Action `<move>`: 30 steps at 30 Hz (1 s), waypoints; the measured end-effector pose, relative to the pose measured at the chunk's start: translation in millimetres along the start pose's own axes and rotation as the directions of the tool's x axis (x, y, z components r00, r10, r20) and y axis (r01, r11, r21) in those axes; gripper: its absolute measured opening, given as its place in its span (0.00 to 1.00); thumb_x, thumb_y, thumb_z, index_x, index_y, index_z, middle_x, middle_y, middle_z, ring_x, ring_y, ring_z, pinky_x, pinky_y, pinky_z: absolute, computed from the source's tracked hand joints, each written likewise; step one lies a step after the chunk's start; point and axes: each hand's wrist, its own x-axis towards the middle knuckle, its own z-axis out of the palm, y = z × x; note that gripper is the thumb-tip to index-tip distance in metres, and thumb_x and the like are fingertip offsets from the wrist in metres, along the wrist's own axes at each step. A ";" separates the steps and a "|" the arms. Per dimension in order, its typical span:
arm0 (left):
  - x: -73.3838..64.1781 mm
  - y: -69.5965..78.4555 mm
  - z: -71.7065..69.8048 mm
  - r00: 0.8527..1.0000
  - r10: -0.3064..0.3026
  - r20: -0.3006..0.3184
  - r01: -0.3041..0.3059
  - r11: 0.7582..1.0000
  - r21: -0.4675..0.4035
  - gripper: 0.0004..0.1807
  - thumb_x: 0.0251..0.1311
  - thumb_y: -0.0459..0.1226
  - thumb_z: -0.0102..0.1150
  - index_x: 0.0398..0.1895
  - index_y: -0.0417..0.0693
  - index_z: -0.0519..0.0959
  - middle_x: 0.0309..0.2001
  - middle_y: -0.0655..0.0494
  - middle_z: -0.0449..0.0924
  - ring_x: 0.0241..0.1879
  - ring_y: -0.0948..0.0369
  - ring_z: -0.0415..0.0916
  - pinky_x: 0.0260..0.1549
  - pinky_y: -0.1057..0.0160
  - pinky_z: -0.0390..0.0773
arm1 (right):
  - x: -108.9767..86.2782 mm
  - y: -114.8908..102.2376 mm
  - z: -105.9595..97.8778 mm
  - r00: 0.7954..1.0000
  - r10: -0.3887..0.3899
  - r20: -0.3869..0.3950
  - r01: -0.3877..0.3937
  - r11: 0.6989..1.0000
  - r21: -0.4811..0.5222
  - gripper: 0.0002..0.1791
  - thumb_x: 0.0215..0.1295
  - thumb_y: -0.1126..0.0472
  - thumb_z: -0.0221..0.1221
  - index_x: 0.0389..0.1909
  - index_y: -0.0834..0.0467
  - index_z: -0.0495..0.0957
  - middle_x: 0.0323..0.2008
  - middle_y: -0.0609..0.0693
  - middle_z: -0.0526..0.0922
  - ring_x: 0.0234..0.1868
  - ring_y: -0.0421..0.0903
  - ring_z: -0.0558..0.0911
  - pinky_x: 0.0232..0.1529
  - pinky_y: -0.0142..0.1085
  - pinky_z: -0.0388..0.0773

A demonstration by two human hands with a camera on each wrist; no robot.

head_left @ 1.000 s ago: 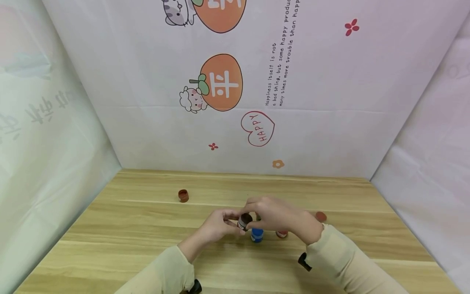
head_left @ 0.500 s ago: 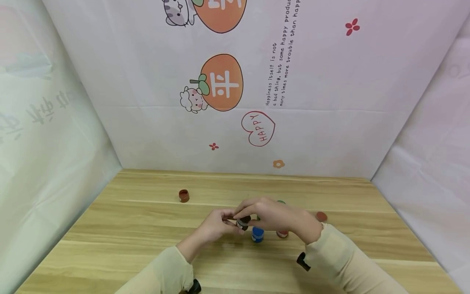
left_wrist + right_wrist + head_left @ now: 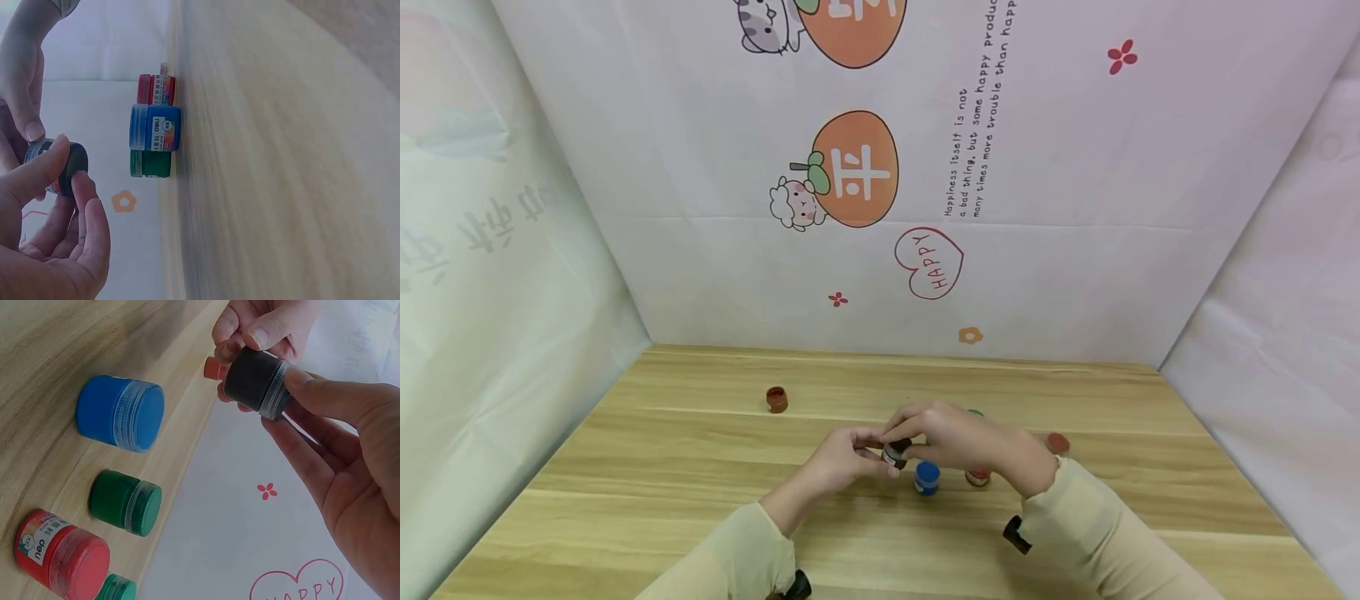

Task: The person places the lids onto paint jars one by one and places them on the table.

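Observation:
A small black paint jar [image 3: 250, 378] with a clear ribbed lid band is held tilted above the table, between both hands. My left hand [image 3: 838, 458] grips its body, thumb and fingers on opposite sides. My right hand [image 3: 951, 433] pinches the lid end, seen close up in the right wrist view with the thumb [image 3: 306, 381] on the lid's edge. The jar's lid is on. Just right of and below the hands stands a blue paint jar [image 3: 927, 479], upright with its lid on.
Beside the blue jar are a red paint jar [image 3: 62, 556] and a green paint jar [image 3: 125, 500], with another green jar [image 3: 117, 587] partly hidden. An uncapped brown jar [image 3: 777, 400] stands at the back left. A reddish-brown lid [image 3: 1057, 442] lies right of the right forearm.
My right hand's fingers have shifted left over the black jar's lid, covering more of its top, then drawn slightly back. The left hand keeps its grip. The other jars have stayed put.

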 end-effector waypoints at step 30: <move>-2.7 0.6 -9.5 0.997 -0.019 -0.080 0.022 0.999 0.032 0.22 0.58 0.32 0.74 0.56 0.38 0.83 0.49 0.52 0.85 0.44 0.57 0.84 0.50 0.52 0.81 | 9.8 -3.7 2.5 0.998 0.035 -0.055 -0.037 0.999 -0.037 0.19 0.65 0.71 0.68 0.57 0.64 0.84 0.50 0.53 0.84 0.50 0.45 0.85 0.49 0.32 0.81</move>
